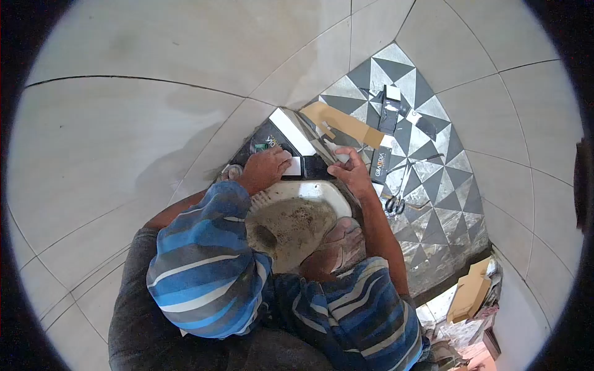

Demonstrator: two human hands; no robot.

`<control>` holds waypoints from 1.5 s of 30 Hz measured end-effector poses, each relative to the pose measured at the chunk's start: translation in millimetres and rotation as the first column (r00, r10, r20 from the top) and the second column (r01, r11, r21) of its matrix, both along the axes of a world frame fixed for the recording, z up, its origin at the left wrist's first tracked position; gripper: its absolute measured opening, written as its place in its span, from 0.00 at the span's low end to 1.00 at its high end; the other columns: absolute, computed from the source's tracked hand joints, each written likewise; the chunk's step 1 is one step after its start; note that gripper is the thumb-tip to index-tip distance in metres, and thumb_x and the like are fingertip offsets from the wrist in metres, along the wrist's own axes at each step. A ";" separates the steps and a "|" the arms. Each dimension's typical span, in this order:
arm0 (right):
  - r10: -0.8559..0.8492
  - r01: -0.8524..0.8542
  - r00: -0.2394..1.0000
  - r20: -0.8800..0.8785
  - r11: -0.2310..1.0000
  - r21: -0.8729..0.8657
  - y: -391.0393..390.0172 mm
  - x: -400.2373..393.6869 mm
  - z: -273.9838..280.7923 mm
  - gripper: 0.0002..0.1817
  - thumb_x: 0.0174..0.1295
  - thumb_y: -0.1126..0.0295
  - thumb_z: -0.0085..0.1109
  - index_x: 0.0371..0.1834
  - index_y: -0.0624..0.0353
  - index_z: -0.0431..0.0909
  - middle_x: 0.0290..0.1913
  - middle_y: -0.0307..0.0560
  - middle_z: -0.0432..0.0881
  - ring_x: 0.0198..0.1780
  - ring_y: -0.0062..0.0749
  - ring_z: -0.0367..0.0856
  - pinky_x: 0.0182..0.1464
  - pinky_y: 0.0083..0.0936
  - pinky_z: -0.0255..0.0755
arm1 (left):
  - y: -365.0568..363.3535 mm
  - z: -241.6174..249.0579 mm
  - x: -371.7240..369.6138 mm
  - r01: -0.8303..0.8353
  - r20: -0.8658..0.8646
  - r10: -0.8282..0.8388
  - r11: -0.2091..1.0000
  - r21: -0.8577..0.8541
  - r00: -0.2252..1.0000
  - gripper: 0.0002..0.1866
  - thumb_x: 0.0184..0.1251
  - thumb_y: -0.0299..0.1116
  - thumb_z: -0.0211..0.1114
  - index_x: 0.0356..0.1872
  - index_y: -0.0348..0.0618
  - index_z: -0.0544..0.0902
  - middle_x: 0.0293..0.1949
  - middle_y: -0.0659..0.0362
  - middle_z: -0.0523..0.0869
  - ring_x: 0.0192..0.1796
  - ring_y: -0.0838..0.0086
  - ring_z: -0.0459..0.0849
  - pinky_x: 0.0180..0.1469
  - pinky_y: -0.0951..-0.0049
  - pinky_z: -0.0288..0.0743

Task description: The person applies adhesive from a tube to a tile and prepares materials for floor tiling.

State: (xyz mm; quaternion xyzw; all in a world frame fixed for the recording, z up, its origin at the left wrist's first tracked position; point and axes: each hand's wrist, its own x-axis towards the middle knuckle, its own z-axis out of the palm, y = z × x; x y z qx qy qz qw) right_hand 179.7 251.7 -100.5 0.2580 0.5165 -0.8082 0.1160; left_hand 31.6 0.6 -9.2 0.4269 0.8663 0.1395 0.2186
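Striped cloth (pixel 210 272) before pan (pixel 291 226), apparently a box (pixel 266 132) beyond

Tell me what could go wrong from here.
The pale piece in the right hand might slip into the dirty squat pan. The scissors lie loose on the tiles near the right arm, so a careless reach could catch them. The black box beside the pan's rim might get knocked in.

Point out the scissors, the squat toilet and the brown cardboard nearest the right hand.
Scissors (pixel 395 204): head view, on the looped handles.
Squat toilet (pixel 336 196): head view, on the white rim.
Brown cardboard (pixel 348 124): head view, on its flat face.
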 end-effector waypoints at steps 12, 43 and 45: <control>0.024 -0.024 1.000 0.005 1.000 -0.001 3.3 -1.6 11.4 0.29 0.60 0.71 0.79 0.63 0.48 0.75 0.41 0.38 0.81 0.41 0.20 0.80 0.47 0.21 0.75 | -3.1 2.1 0.5 0.025 0.011 -0.024 0.997 -0.074 1.000 0.12 0.72 0.40 0.66 0.47 0.44 0.85 0.42 0.52 0.84 0.45 0.53 0.88 0.43 0.52 0.84; 0.071 -0.072 0.997 0.013 0.981 0.182 3.5 -7.8 26.7 0.24 0.60 0.64 0.79 0.57 0.51 0.79 0.30 0.33 0.78 0.31 0.19 0.75 0.35 0.20 0.68 | -1.1 13.5 8.8 0.008 0.020 -0.006 0.998 -0.063 1.000 0.31 0.64 0.53 0.74 0.59 0.41 0.81 0.50 0.50 0.81 0.54 0.52 0.84 0.51 0.53 0.83; 0.095 -0.097 0.995 0.024 0.968 0.231 4.3 -7.5 25.3 0.23 0.60 0.64 0.79 0.57 0.51 0.80 0.31 0.35 0.80 0.31 0.21 0.75 0.35 0.23 0.69 | -1.0 13.2 9.4 0.011 0.009 -0.010 0.999 -0.049 1.000 0.31 0.64 0.53 0.74 0.59 0.41 0.81 0.50 0.50 0.81 0.53 0.53 0.84 0.51 0.54 0.83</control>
